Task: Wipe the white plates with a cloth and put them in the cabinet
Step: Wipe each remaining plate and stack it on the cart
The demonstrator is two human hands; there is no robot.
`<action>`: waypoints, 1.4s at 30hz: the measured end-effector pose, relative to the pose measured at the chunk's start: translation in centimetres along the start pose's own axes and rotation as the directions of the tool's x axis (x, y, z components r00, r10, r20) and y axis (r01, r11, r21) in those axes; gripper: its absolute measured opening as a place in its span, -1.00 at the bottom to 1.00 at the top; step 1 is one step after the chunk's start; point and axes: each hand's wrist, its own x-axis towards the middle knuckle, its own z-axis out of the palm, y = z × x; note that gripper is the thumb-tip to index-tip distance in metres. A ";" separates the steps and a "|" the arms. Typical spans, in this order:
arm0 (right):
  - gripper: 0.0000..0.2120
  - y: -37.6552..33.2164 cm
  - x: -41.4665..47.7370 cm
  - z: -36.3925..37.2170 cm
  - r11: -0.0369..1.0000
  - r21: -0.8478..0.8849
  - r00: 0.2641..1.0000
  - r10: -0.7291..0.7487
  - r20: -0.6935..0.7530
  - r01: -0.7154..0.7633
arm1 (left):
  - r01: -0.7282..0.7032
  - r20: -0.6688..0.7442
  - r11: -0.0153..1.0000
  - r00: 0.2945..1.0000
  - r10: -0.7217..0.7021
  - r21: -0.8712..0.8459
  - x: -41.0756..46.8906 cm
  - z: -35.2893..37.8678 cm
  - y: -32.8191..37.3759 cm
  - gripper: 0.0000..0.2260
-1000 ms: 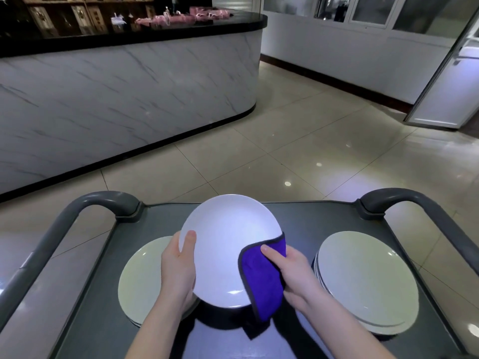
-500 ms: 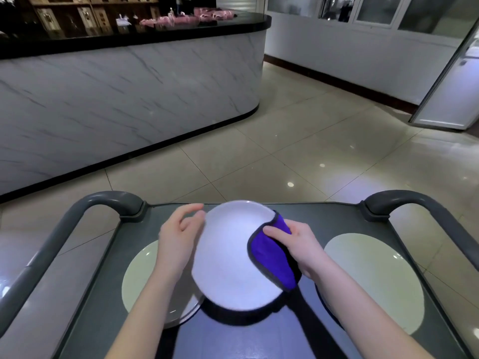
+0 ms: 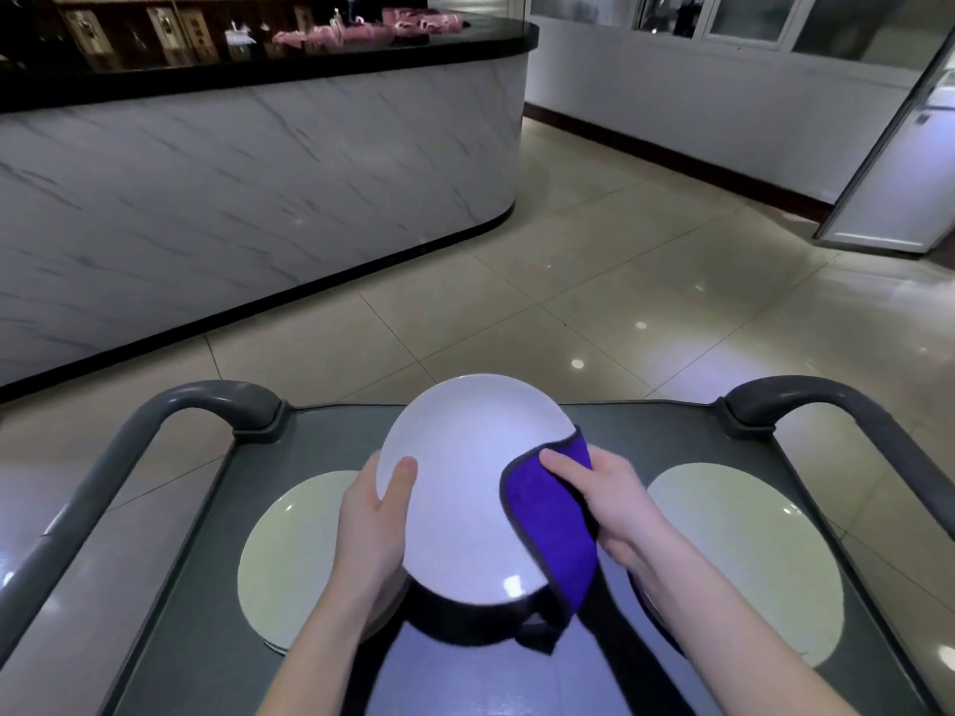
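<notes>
White plate, round & glossy, is held tilted toward the viewer above the mid of a grey cart top, w/ its dark shadow on the surface below. The left hand grips the plate's left rim: thumb across the face, other fingers hidden behind. The right hand pinches a purple cloth w/ dark edging, folded over the plate's right rim. Its thumb presses the cloth onto the face; the other fingers are out of sight behind. One cloth corner hangs below the plate's near rim.

More plates lie flat on the cart. The left pale plates sit toward the left edge, partly under the left forearm. The right pale plates sit toward the right edge, just beside the right wrist.

A curved grey left handle rises at the far left corner, a matching right handle at the far right corner.

Beyond the cart: shiny beige floor tiles & a curved marble-look counter w/ black top & pink items on it. Dark shelves behind hold labelled boxes; the writing is too blurred to read.
</notes>
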 end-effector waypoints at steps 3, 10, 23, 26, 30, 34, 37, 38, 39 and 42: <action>-0.88 -2.6 0.4 -0.4 0.875 -0.461 0.979 -0.067 0.190 0.149 | -0.162 0.261 0.960 0.960 0.100 0.230 0.9 -0.9 0.6 -0.85; -0.75 -2.0 0.5 1.4 0.778 -0.592 0.965 -0.068 0.254 0.211 | -0.279 0.325 0.916 0.928 0.180 0.288 1.1 -1.0 0.9 -0.78; -0.86 1.6 -0.8 -0.2 0.995 -0.094 0.997 0.031 0.070 -0.025 | 0.013 0.072 0.992 0.997 -0.022 0.129 1.4 -1.8 1.7 -0.84; -0.88 -0.3 -0.2 -0.3 0.939 -0.325 0.990 -0.073 0.121 0.109 | -0.118 0.265 0.952 0.963 0.042 0.281 2.5 -2.2 3.3 -0.83; -0.82 -0.4 -0.1 0.6 0.848 -0.496 0.968 -0.076 0.237 0.188 | -0.315 0.480 0.821 0.876 0.057 0.477 3.8 -1.7 3.9 -0.72; -0.81 0.0 -0.3 1.4 0.891 -0.401 0.974 -0.164 0.155 0.214 | -0.261 0.337 0.890 0.932 0.132 0.373 3.1 -1.2 3.0 -0.86; -0.88 0.3 -0.4 1.4 0.990 -0.061 0.988 -0.134 -0.075 0.130 | -0.073 -0.039 0.983 0.996 0.081 0.169 1.5 -1.1 1.4 -0.89; -0.91 0.8 -0.6 1.5 0.992 0.084 0.988 -0.080 -0.132 0.091 | 0.016 -0.123 0.996 0.992 -0.005 0.083 0.9 -0.6 0.7 -0.88; -0.90 1.4 -0.7 1.6 0.980 0.190 0.986 -0.027 -0.165 0.059 | 0.092 -0.169 0.996 0.982 -0.090 0.006 0.3 0.2 0.1 -0.85; -0.84 3.6 -1.3 2.3 0.947 0.322 0.984 0.065 -0.165 -0.009 | 0.162 -0.241 0.979 0.952 -0.189 -0.126 -1.0 2.0 -0.7 -0.80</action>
